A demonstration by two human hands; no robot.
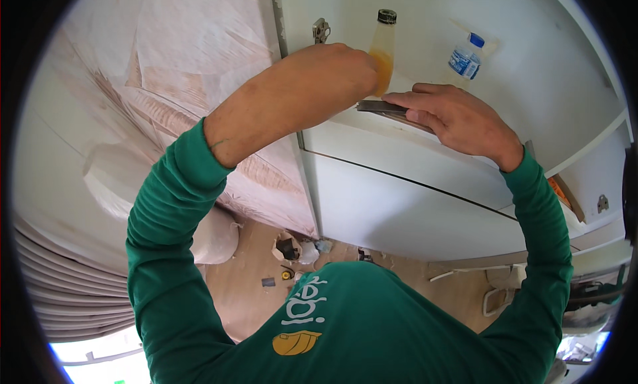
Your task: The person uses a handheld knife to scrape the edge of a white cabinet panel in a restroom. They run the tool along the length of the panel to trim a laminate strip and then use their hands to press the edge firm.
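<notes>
My left hand (350, 68) is bent over at the edge of the white cabinet, and its fingers are hidden behind the wrist and back of the hand. Right beside it stands a clear bottle (382, 55) with a black cap and yellow-orange contents. In my right hand (458, 115) is a flat, dark metal blade (381, 107), pinched between thumb and fingers and lying along the cabinet's front edge. Behind that hand, a small clear water bottle (466, 56) with a blue cap and blue label rests on the white surface.
A metal hinge (321, 30) sits on the cabinet's left side. Plastic sheeting (199, 45) covers what stands to the left. Below are white front panels (399, 198). On the wooden floor lie an open bag (287, 246), a tape measure (287, 275) and a white-framed object (495, 302).
</notes>
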